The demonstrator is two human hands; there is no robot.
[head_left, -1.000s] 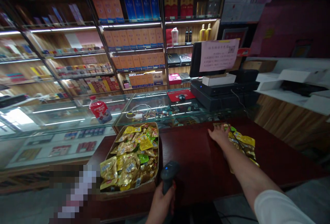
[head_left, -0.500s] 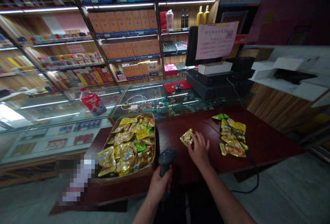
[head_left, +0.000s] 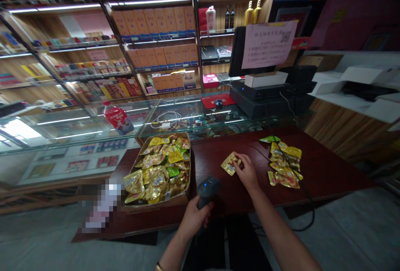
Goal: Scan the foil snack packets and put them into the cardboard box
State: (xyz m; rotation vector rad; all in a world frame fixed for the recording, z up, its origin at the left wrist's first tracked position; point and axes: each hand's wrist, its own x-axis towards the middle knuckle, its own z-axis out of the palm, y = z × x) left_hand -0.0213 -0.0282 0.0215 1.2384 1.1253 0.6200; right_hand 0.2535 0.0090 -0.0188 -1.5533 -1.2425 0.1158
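My left hand [head_left: 194, 217] is closed round the handle of a dark barcode scanner [head_left: 208, 187], whose head shows a small blue light. To the right, my right hand [head_left: 248, 172] pinches the right edge of a gold snack packet [head_left: 229, 164] lying on the dark red table [head_left: 206, 150]. An open cardboard box [head_left: 189, 179] full of gold, yellow and green snack packets stands left of the scanner. Beyond my right hand lies a loose pile of similar packets [head_left: 285, 165], with a black cable across it.
Behind the table runs a glass display counter [head_left: 146, 127] with a red bottle-shaped pack [head_left: 118, 118], a white charger cable [head_left: 165, 124] and a red mouse pad [head_left: 208, 101]. A monitor [head_left: 238, 52] with a paper notice stands above a black cash drawer [head_left: 259, 103]. Stocked shelves line the wall.
My right hand's fingers have drawn together on the edge of the gold packet. My left hand keeps hold of the scanner, which is tilted more forward. The view has shifted slightly.
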